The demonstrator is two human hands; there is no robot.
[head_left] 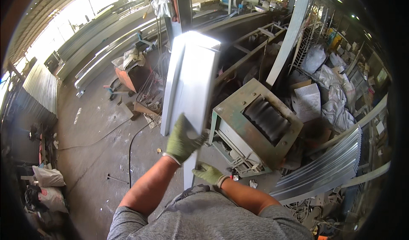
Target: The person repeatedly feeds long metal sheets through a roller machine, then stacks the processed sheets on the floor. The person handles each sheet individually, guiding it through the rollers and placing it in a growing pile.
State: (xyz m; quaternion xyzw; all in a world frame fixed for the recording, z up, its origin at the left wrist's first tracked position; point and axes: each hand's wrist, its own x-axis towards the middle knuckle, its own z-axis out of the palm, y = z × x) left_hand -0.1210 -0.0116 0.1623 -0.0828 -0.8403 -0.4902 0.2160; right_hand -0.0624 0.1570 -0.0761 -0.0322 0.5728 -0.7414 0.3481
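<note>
A long, shiny silver folded sheet-metal profile (pixel 189 78) stands before me, its far end bright with glare and its near end by my waist. My left hand (pixel 183 141), in a green knit glove, lies across the profile's lower half, with its fingers bent over the right edge and slightly blurred. Closer to my body, my right hand (pixel 208 173), gloved alike, has its fingers closed at the right edge near the lower end. The profile hides part of that grip.
To the right stands a machine (pixel 251 120) with a dark ribbed roller in its top. Corrugated sheet (pixel 324 167) and heaped silver sacks (pixel 334 91) lie beyond it. An orange box (pixel 128 78), a black cable (pixel 130 155) and bags (pixel 49 184) are on the left. A post (pixel 181 16) rises ahead.
</note>
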